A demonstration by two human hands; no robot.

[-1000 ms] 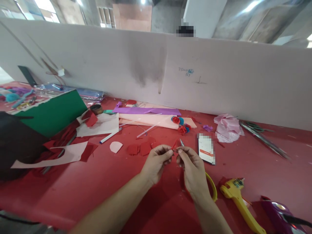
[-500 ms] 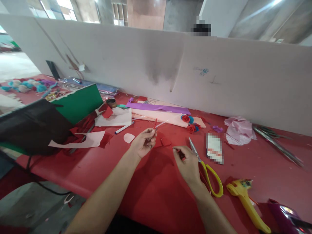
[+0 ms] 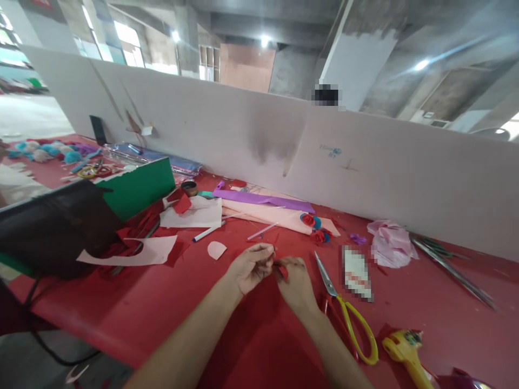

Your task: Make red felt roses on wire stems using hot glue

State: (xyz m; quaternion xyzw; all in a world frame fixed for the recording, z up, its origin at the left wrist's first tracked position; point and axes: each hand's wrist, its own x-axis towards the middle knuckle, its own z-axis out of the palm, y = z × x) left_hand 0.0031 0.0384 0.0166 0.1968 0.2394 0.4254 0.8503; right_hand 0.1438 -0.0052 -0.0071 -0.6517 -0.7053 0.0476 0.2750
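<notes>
Near the middle of the red table, my left hand (image 3: 252, 268) is closed in a pinch on a thin red piece, its tip just showing above the fingers. Close beside it on the right, my right hand (image 3: 295, 283) is closed round a small red piece that shows between thumb and fingers. The two hands' fingertips nearly meet. Scissors (image 3: 329, 286) with yellow handles lie just right of my right hand, their blades pointing away. A pink petal-shaped piece (image 3: 217, 249) lies left of my left hand.
Behind the hands are red and blue flowers (image 3: 310, 220), a purple strip (image 3: 263, 201) and a white pen (image 3: 208, 231). A yellow glue gun (image 3: 407, 354) lies at the lower right, crumpled pink material (image 3: 391, 243) farther back. A black bag (image 3: 60, 232) stands left. A white partition (image 3: 203, 124) rises behind.
My right hand has moved left, up to my left hand. The red piece in my left hand shows less now. The camera view has tilted up, so the table sits lower.
</notes>
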